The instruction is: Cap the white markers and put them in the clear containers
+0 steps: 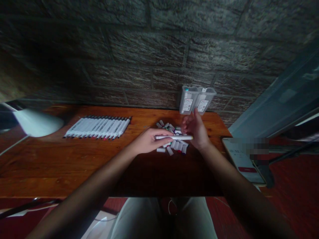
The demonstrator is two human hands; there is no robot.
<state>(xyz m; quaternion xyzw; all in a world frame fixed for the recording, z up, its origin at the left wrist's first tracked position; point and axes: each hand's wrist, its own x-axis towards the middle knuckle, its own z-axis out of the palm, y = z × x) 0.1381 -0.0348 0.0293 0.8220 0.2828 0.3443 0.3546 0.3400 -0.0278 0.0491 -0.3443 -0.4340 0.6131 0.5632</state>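
Observation:
A white marker (183,137) lies level in my left hand (148,140), which is closed around its left part. The marker's right end, which looks yellowish, reaches close to the palm of my right hand (198,131). That hand is open, its thumb raised apart from loosely bent fingers, and I see nothing held in it. Beneath both hands is a loose pile of short white marker caps (169,151), some with coloured ends. Parts of the pile are covered by my hands and the marker.
On the left, a row of white markers (97,127) lies side by side on the wooden table (74,166). Clear plastic cases (196,99) stand against the brick wall. A phone (243,162) sits at the right edge, and a white lamp base (37,122) at far left.

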